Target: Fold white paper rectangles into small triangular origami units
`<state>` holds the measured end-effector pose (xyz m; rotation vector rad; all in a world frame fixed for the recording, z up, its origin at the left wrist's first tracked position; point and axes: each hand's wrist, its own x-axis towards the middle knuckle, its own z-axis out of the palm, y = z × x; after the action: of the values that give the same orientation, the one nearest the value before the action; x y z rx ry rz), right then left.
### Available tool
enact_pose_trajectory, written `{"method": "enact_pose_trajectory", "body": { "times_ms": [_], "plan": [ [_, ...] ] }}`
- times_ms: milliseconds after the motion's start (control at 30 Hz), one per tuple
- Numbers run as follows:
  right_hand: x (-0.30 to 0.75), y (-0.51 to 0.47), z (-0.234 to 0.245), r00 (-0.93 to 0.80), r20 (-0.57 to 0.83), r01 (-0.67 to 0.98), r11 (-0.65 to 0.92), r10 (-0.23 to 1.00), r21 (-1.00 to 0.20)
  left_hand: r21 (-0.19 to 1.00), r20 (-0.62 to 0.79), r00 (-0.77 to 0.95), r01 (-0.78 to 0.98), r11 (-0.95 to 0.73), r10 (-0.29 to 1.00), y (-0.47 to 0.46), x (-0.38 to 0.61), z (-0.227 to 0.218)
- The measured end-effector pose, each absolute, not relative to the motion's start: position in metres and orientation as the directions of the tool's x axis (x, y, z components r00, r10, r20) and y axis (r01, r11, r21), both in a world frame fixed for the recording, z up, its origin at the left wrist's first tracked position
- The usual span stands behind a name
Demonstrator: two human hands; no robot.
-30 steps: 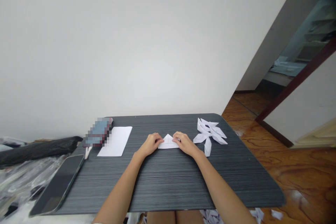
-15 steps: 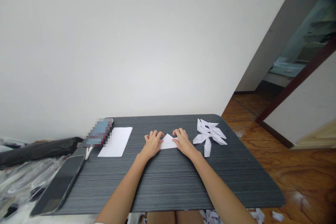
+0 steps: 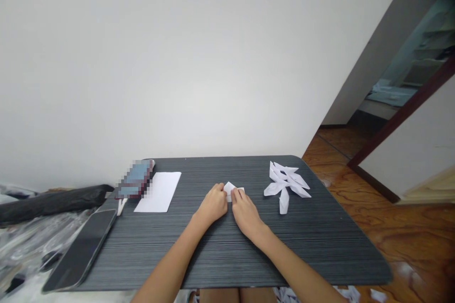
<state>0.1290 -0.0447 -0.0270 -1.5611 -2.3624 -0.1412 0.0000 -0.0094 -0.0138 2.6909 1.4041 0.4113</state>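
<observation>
Touches folded white paper (image 3: 229, 187) at mid-table with left hand (image 3: 215, 202) and right hand (image 3: 245, 210).
Shows loose white paper (image 3: 286, 295) below near edge of dark table (image 3: 231, 260); carries phone (image 3: 81, 250) flat along left edge. Farther in, curls left hand at left side of folded white paper, with thumb hidden; cannot tell whether clamped. Lays right hand over right part of same paper, with fingers (image 3: 238, 199) held together; cannot tell whether clamped beneath. Comes to a point on far side, beyond hands. Places white sheet (image 3: 161, 193) well apart to left, overlapping folded white pieces (image 3: 284, 202) to right. Sets pixelated item (image 3: 137, 176) just beside sheet. Ends at white wall (image 3: 227, 66).
</observation>
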Motion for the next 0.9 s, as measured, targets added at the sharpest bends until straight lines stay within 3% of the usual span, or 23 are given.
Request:
{"method": "enact_pose_trajectory", "body": {
  "times_ms": [333, 467, 567, 733, 800, 900],
  "plan": [
    [0.158, -0.038, -0.018, -0.322, 0.242, 0.929, 0.355, 0.915, -0.107, 0.443, 0.199, 0.434, 0.76, -0.476, 0.879, 0.007, -0.015, -0.019],
    [0.155, -0.016, -0.017, -0.196, 0.281, 0.943, 0.26, 0.939, -0.209, 0.424, 0.202, 0.367, 0.803, -0.419, 0.908, 0.009, -0.017, -0.026],
    [0.151, -0.005, -0.028, -0.201, 0.304, 0.898, 0.299, 0.931, -0.324, 0.397, 0.205, 0.365, 0.817, -0.418, 0.908, 0.009, -0.018, -0.027],
    [0.153, -0.001, -0.042, -0.131, 0.219, 0.813, 0.231, 0.967, -0.535, 0.444, 0.154, 0.392, 0.793, -0.417, 0.907, 0.01, -0.016, -0.024],
    [0.154, -0.004, -0.038, -0.143, 0.231, 0.798, 0.25, 0.963, -0.548, 0.465, 0.152, 0.4, 0.778, -0.423, 0.904, 0.009, -0.014, -0.02],
    [0.156, -0.01, -0.024, -0.191, 0.37, 0.795, 0.364, 0.909, -0.485, 0.441, 0.25, 0.427, 0.749, -0.495, 0.869, 0.006, -0.014, -0.011]
  ]
}}
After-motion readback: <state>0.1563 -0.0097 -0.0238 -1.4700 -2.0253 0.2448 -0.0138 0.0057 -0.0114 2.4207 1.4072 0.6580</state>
